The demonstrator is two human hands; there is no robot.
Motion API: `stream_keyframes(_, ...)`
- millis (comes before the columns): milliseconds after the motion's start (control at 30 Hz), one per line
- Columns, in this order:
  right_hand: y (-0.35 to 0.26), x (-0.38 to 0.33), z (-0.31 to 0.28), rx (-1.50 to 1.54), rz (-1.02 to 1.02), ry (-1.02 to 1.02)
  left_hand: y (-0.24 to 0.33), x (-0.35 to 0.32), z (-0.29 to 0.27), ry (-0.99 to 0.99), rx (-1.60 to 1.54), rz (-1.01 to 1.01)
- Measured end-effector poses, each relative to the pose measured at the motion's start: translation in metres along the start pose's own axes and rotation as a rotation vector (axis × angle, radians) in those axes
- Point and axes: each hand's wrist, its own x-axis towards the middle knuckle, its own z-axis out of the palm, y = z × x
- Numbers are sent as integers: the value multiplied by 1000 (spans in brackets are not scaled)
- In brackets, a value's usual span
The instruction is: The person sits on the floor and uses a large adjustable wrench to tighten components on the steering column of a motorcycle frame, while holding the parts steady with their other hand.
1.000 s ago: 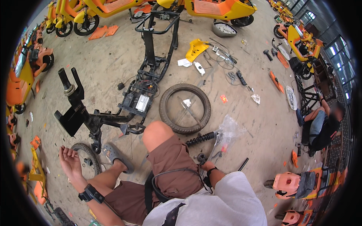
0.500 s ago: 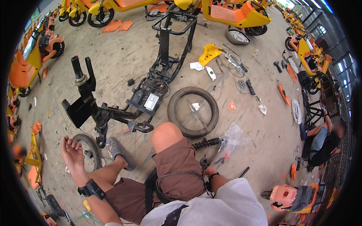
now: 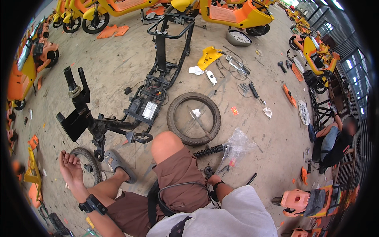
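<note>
My left hand (image 3: pixel 72 168) is raised, palm up with loosely curled fingers, and holds nothing. It hovers beside a small tyre (image 3: pixel 90 168) on the ground. My right hand (image 3: pixel 215 180) is low beside my bent knee, close to a dark round metal fitting (image 3: pixel 208 170); its fingers are mostly hidden, so a grip cannot be made out. A black coil-spring shock absorber (image 3: pixel 209 151) lies just beyond it, next to a crumpled clear plastic bag (image 3: pixel 241 144). In front of me a stripped black scooter frame (image 3: pixel 118 122) lies along the floor, its steering column (image 3: pixel 75 89) toward the left.
A larger tyre (image 3: pixel 215 118) lies flat beyond my knee. Farther off are a yellow panel (image 3: pixel 208 57), loose cables (image 3: pixel 237 65) and a grey bowl-shaped part (image 3: pixel 239 38). Yellow-orange scooters (image 3: pixel 233 15) line the back. Another person (image 3: pixel 335 144) sits at the right.
The whole view has shifted, so the scene appears slightly farther left. Both hands keep nearly the same pose, and the parts on the floor stay in place.
</note>
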Motion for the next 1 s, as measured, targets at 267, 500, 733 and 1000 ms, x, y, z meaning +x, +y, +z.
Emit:
stream_keyframes(267,-6,-4,-5,-53,-4,-17,0,0,0,0,13,12)
stream_keyframes(500,-3,3,0,-78,-48,-31,-2,-4,4,12,33,26)
stream_keyframes(733,-12,-4,0,-73,-16,-48,7,9,-21,-70,45,3)
stream_keyframes(1000,-5,-5,12,-230,-162,118,5,20,-24,-141,23,-44)
